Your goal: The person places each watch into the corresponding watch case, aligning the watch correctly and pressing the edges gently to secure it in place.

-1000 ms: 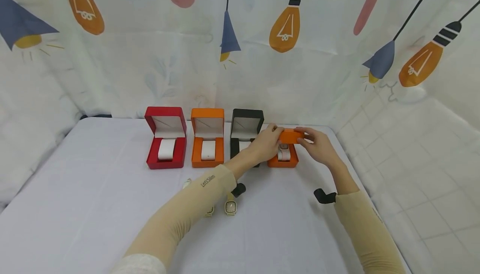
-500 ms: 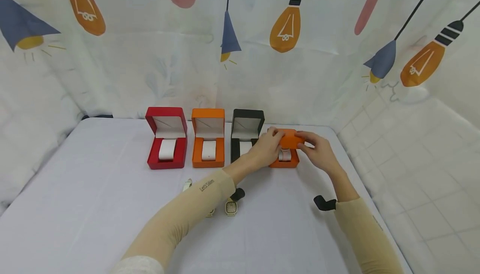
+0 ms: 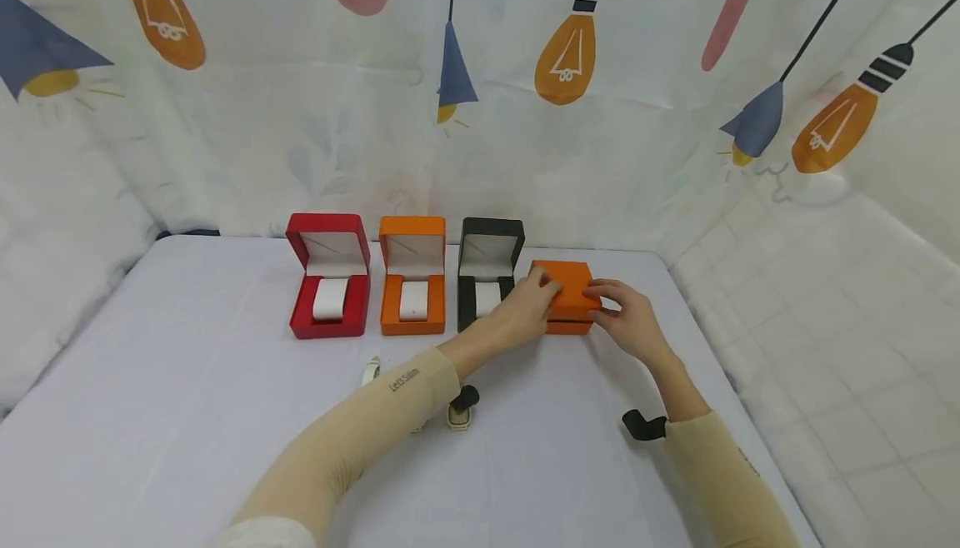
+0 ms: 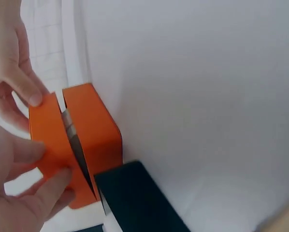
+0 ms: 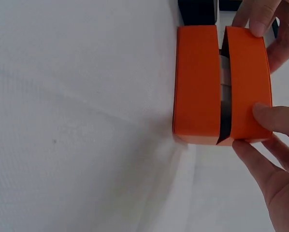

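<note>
White cloth covers the table (image 3: 202,415); a pale curtain (image 3: 337,156) printed with lamps and bulbs hangs behind it. From my remote station I log a row of boxes along the back: a red box (image 3: 301,306), an orange box (image 3: 390,306) and a black box (image 3: 466,306), lids up, white cushions showing. I judge they are lined up to face the wearer and sit within reach.

At the right end, just beside the black box, is a second orange box (image 3: 570,302). Its lid (image 3: 575,278) lies low over the base (image 5: 197,82) but apart from it along the front; through the slit I see something pale, too narrow to identify.

Left hand (image 3: 517,311): pinches the lid at its left end. Right hand (image 3: 633,321): pinches the right front corner, thumb on the front face, a fingertip at the end. My reading: a grip at both ends guides the lid evenly and leaves the slit free of fingers.

Watches (image 3: 459,420) lie before the row; the left sleeve (image 3: 360,423) hides part of them, so count uncertain.
</note>
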`<state>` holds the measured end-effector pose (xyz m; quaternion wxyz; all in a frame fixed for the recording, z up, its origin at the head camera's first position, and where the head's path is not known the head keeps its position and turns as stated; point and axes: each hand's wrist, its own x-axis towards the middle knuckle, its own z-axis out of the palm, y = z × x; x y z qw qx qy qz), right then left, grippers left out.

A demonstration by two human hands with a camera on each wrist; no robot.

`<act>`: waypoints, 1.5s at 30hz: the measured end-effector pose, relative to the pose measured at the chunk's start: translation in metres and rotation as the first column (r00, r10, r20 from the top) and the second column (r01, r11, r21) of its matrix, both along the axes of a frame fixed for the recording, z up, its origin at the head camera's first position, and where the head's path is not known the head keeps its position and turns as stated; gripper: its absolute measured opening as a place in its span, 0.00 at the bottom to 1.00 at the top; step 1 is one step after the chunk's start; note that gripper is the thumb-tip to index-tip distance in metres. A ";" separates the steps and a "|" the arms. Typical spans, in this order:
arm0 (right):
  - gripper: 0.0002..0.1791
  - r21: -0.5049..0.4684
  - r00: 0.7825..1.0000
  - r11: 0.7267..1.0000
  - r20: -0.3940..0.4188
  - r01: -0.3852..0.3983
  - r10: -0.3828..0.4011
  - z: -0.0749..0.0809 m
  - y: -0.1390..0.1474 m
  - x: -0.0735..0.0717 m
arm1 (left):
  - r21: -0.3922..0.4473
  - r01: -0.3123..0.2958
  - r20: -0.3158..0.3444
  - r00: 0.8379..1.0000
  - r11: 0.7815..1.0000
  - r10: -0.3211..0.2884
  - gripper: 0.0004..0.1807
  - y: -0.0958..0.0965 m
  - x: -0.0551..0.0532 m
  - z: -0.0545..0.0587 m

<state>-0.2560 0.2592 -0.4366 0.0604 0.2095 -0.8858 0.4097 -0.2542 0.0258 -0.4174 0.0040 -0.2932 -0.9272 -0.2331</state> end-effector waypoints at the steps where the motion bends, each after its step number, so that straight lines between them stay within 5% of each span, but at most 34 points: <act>1: 0.19 0.001 1.000 1.000 -0.004 -0.004 0.004 -0.001 -0.001 0.000 | -0.005 0.008 0.004 1.000 1.000 -0.008 0.23 -0.002 0.000 -0.001; 12: 0.19 0.007 0.999 1.000 -0.032 -0.029 0.029 -0.007 -0.002 0.003 | -0.040 0.145 -0.073 0.986 0.989 -0.147 0.18 -0.020 0.011 0.000; 19: 0.18 0.048 0.992 0.999 -0.128 0.004 0.002 -0.004 -0.002 0.006 | 0.028 0.183 -0.027 0.983 0.983 -0.182 0.18 -0.038 0.025 0.005; 23: 0.17 0.056 0.969 0.998 -0.245 0.040 -0.025 -0.001 -0.007 0.006 | 0.097 0.177 0.012 0.984 0.979 -0.179 0.16 -0.053 0.029 0.001; 29: 0.12 0.018 0.936 1.000 -0.351 0.018 -0.011 0.006 -0.020 0.002 | 0.151 0.152 -0.014 0.988 0.977 -0.151 0.13 -0.078 0.039 -0.003; 39: 0.10 0.011 0.967 0.997 -0.244 -0.074 0.074 0.017 -0.046 0.000 | 0.206 0.076 0.059 0.994 0.976 -0.090 0.13 -0.122 0.066 -0.004; 45: 0.11 0.052 0.956 0.990 -0.260 -0.130 0.139 0.023 -0.072 -0.002 | 0.201 0.042 0.052 0.997 0.979 -0.054 0.13 -0.141 0.080 -0.008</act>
